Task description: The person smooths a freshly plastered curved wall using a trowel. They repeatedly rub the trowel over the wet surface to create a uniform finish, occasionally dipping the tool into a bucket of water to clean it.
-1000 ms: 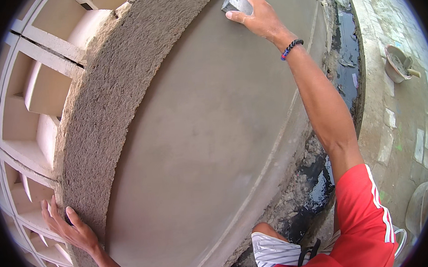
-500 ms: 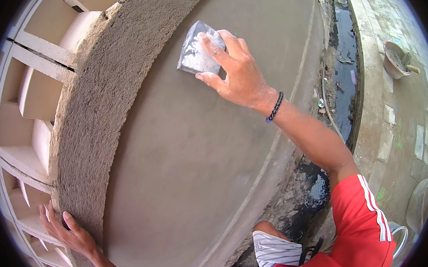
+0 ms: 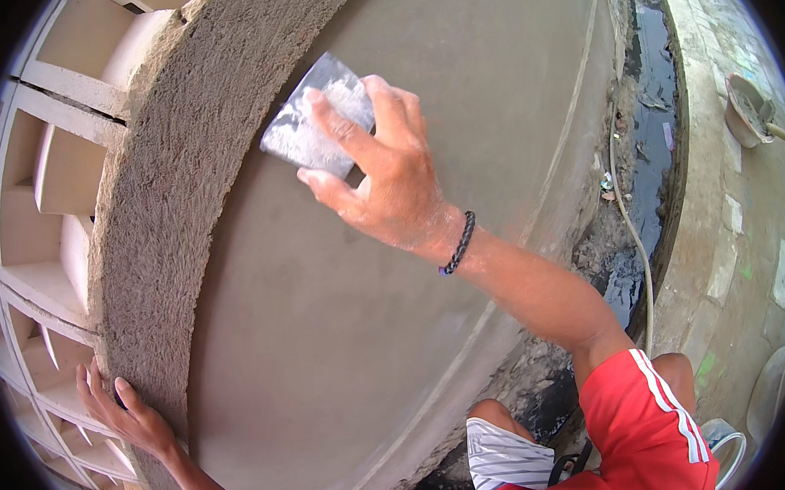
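Gripping a flat, four-cornered grey block (image 3: 291, 130) smeared with chalky white residue, the right hand (image 3: 393, 178) reaches out over a smooth grey-brown plastered surface (image 3: 343, 310). Its thumb bends along the near edge, one finger lies across the broad upper face, and the other fingers curl over the far side. White lies thickest across the middle of that face, while darker grey shows through in patches and toward the upper corner; the outline is slightly blurred. The block sits near the upper left of the smooth surface, one corner pointing at a rough, grainy grey cement band (image 3: 155, 195) that curves down the left side. Whether its underside touches the plaster cannot be told. White dust also marks the thumb and fingertips.

Well apart at lower left, the left hand (image 3: 135, 423) is empty, fingers spread wide, at the outer edge of the rough band, beside cream-coloured openwork blocks (image 3: 34, 268) with deep recesses. A braided black bracelet (image 3: 461, 244) circles the right wrist. Off to the right runs a narrow drain channel of dark water (image 3: 656, 98), with a shallow pale basin (image 3: 745, 116) beyond it.
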{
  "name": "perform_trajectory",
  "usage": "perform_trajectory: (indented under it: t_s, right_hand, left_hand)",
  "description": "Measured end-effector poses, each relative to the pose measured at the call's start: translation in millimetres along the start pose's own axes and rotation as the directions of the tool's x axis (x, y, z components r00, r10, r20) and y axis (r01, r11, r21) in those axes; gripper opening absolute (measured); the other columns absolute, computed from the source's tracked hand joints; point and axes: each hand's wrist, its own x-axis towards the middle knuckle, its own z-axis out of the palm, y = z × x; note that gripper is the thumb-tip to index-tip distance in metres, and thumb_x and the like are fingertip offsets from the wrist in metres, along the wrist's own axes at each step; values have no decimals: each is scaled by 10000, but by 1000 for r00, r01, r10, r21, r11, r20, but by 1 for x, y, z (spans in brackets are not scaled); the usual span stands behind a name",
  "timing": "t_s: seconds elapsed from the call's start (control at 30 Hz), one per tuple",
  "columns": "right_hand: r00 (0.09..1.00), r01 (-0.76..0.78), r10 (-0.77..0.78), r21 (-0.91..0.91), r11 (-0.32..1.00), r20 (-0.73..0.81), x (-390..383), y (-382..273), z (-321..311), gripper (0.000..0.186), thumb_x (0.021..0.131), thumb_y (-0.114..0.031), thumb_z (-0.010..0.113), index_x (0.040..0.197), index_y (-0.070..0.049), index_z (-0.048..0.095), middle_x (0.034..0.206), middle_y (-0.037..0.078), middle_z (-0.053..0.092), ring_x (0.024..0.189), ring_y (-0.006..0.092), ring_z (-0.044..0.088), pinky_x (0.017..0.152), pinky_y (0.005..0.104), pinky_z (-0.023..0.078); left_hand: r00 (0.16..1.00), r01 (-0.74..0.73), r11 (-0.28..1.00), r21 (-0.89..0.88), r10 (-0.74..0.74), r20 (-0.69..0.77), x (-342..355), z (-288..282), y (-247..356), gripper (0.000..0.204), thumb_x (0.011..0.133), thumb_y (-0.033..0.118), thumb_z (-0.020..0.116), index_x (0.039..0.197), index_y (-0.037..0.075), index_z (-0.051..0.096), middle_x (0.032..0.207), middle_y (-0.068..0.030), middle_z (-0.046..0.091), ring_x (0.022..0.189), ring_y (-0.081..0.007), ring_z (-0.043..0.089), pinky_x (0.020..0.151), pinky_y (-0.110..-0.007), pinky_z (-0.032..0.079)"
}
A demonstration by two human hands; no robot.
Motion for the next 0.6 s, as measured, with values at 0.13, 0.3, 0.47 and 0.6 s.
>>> perform_trajectory:
  t_s: [0.13, 0.3, 0.47, 0.6]
  right_hand:
    - [997, 55, -54, -29, 998, 48, -10, 17, -10, 615, 720, -279, 775, 1286, -121, 594, 1206, 216, 462, 1098, 369, 435, 898, 460, 419]
    - [964, -244, 225, -132, 961, -144, 47, 78, -8, 618, 734, -290, 776, 1301, -119, 599, 1155, 189, 496, 1054, 348, 467, 881, 430, 459]
    - [983, -124, 117, -39, 992, -139, 39, 42, 1, 611, 712, -269, 765, 1283, -120, 607, 1139, 188, 464, 1002, 337, 433, 839, 463, 431]
    - [999, -27, 28, 61, 998, -20, 0, -23, 12, 656, 671, -263, 781, 1294, -172, 596, 1195, 196, 464, 1047, 352, 449, 865, 471, 411]
  left_hand:
    - [1000, 14, 1000, 6, -14, -2, 0, 2, 4, 493, 965, 395, 420, 1280, 46, 568, 1384, -176, 473, 1302, -345, 409, 1085, -498, 300]
    - [999, 37, 999, -34, -38, -19, -1, 3, 7, 485, 959, 381, 422, 1276, 46, 570, 1378, -170, 480, 1302, -341, 411, 1081, -497, 304]
    - [999, 39, 998, -58, -40, -18, 1, 3, 12, 488, 958, 386, 421, 1274, 45, 571, 1376, -172, 478, 1295, -342, 417, 1077, -497, 306]
    - [999, 32, 999, -28, -32, -14, 1, 0, 4, 483, 963, 387, 421, 1274, 51, 574, 1380, -172, 474, 1298, -343, 411, 1080, -498, 301]
